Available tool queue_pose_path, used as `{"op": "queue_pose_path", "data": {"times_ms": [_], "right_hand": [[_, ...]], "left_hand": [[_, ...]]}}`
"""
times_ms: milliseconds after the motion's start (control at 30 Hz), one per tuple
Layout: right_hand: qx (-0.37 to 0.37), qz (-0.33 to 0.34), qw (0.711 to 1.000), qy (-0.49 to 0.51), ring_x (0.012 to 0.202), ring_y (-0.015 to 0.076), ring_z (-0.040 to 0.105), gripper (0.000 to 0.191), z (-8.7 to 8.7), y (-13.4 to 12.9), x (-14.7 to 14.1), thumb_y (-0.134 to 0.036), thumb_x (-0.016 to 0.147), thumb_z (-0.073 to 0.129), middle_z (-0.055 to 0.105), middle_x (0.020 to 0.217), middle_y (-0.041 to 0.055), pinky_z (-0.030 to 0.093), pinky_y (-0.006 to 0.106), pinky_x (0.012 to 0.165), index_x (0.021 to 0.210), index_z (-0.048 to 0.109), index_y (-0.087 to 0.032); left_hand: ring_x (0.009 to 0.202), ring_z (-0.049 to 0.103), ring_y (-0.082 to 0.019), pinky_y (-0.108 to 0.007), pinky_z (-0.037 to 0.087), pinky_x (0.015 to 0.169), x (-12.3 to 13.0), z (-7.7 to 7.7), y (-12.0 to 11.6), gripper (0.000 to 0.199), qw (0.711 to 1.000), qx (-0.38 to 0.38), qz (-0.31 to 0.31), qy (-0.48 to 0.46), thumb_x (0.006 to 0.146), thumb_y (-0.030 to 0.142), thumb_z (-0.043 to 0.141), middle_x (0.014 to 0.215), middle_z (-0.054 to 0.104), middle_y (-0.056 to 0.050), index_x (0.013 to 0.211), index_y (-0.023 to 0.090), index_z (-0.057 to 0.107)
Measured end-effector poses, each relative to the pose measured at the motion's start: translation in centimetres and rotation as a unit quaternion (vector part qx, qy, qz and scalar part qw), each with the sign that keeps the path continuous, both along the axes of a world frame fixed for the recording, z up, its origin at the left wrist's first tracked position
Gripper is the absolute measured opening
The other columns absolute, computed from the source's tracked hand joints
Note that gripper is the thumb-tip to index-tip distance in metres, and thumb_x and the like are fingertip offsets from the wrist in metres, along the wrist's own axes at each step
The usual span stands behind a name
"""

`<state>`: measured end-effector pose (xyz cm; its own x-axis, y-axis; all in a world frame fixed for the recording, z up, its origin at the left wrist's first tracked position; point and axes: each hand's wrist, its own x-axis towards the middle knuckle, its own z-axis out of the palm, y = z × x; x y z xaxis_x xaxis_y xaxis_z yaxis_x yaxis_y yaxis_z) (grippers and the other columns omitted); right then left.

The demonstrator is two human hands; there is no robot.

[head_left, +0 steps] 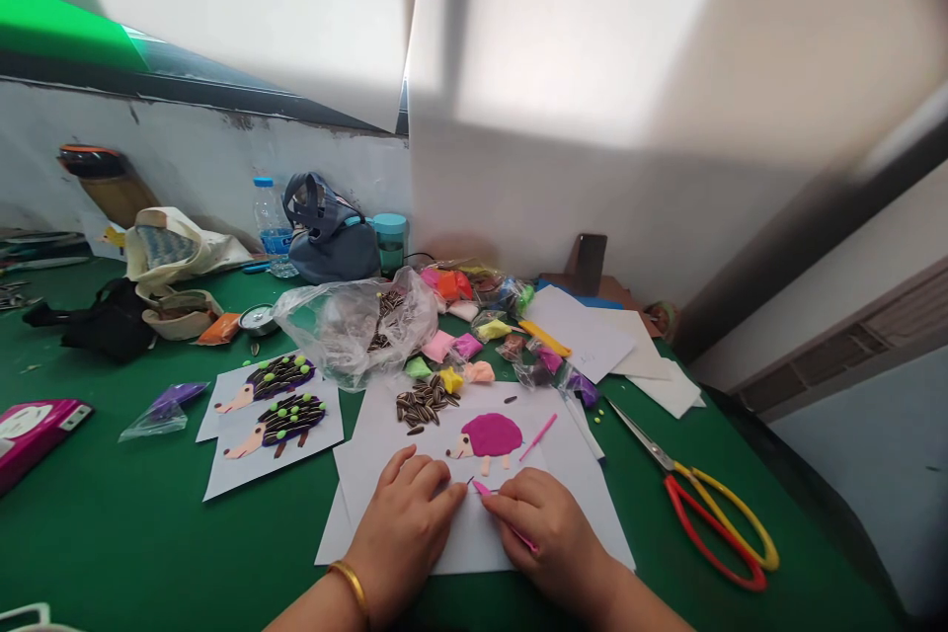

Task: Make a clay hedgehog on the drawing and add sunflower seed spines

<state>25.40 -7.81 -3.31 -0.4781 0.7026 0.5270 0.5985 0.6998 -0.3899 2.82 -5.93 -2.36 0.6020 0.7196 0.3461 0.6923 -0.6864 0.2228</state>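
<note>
the left hand (404, 533) lies on a white paper sheet (474, 548), its fingers (422, 476) close together, while the right hand (544, 528) pinches a pink plastic modelling tool (481, 489) between thumb and fingers. just above, at frame centre, sits a magenta clay hedgehog (490, 434), with striped sunflower seeds (426, 405) to its left and red-and-yellow scissors (711, 523) at right.

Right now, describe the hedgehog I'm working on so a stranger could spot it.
On the green table, find the white paper under your left hand and right hand. Its hedgehog has a magenta body without seeds, unlike the two seed-covered purple ones to its left.
</note>
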Motion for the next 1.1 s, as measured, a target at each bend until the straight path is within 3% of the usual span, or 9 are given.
{"op": "queue_pose_path", "data": {"times_ms": [1100], "right_hand": [[-0.002, -0.007, 1.000, 0.029, 0.075, 0.0191, 0.058, 0.034, 0.60, 0.22, 0.16, -0.005, 0.086, 0.052, 0.069, 0.087, 0.0076, 0.048, 0.032, 0.065, 0.112, 0.067, -0.020]], "left_hand": [[0.090, 0.054, -0.020, -0.047, 0.027, 0.107, 0.00, -0.57, 0.04, 0.023, 1.000, 0.006, 0.008, -0.022, 0.085, 0.016, 0.060, 0.092, 0.063, 0.000, 0.103, 0.030, 0.065]]}}
